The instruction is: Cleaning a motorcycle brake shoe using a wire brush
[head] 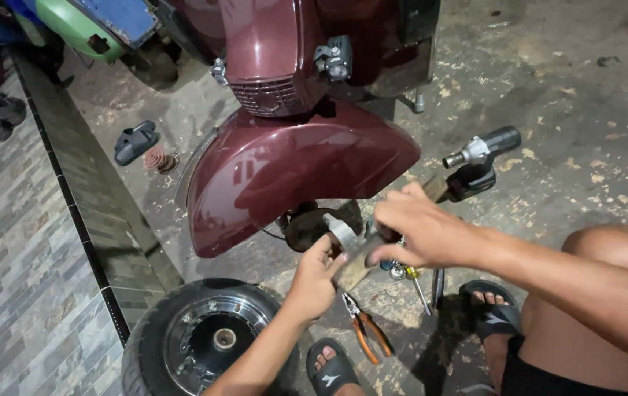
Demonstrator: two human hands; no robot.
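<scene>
Two hands at the bare front hub of one maroon scooter, tools scattered on the concrete.

From the left: one loose wheel (204, 341) lies flat on the ground by the tiled kerb, and one dark sandal (135, 141) sits further back beside a small ribbed part. Above the wheel hangs the scooter's maroon mudguard (292, 172), with the rusty hub (310, 226) exposed beneath it. The left hand (315, 282) reaches up to the hub, fingers curled around a short block (353, 270) just under a metal ring (342, 232). The right hand (420, 231) closes over something at the same spot, though I cannot tell what. Below lie one pair of orange-handled pliers (367, 328) and one screwdriver (416, 283). To the right rests one cordless impact driver (479, 163).
</scene>
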